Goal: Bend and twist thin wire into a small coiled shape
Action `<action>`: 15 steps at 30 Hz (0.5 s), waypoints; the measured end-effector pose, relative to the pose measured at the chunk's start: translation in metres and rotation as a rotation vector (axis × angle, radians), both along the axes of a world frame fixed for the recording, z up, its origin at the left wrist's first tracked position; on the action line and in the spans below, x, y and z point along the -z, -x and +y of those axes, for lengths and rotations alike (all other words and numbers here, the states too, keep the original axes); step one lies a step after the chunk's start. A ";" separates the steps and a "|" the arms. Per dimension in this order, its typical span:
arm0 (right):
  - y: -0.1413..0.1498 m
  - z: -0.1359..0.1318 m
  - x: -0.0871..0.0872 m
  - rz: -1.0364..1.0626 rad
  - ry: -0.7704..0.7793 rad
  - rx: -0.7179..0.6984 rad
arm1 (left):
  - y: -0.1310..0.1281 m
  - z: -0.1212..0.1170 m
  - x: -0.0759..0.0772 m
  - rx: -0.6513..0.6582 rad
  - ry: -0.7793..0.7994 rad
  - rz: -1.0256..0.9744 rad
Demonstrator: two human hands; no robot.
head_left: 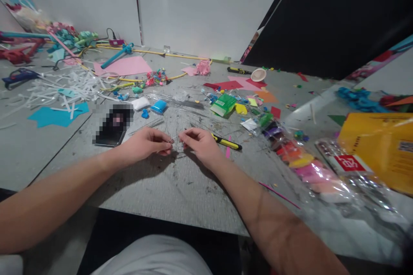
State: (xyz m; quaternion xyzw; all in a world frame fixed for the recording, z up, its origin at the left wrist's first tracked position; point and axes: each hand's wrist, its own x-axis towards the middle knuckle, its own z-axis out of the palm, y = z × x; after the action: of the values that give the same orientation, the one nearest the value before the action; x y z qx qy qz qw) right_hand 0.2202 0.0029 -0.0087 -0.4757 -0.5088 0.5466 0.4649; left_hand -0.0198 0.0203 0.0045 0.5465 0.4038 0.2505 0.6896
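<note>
My left hand (149, 142) is closed in a pinch on a thin, pale, wire-like piece (173, 139) just above the grey table (193, 193). Facing it a short gap away, my right hand (200, 142) also has its thumb and fingertips pressed together; whatever they hold is too small to make out. A yellow and black utility knife (229, 142) lies beside the right hand, partly behind it. Several thin wires (150, 125) rest beyond the left wrist. Further back are a blue clay packet (158, 106), a white one (140, 103) and a small blue lump (145, 114).
A phone (112, 131) lies left of my hands. White paper strips (77, 81) and scissors (21, 76) are at the far left. Clay packs (309, 167) and a yellow envelope (380, 150) cover the right side. White panels (206, 8) stand behind.
</note>
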 end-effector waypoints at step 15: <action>0.002 -0.003 -0.003 0.004 0.034 -0.017 | 0.000 0.004 0.000 -0.005 -0.005 0.023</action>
State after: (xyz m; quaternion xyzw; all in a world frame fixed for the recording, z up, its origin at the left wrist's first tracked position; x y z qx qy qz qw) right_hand 0.2178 -0.0004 -0.0053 -0.4781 -0.5025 0.5599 0.4531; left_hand -0.0196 0.0241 0.0047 0.5502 0.4123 0.2469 0.6829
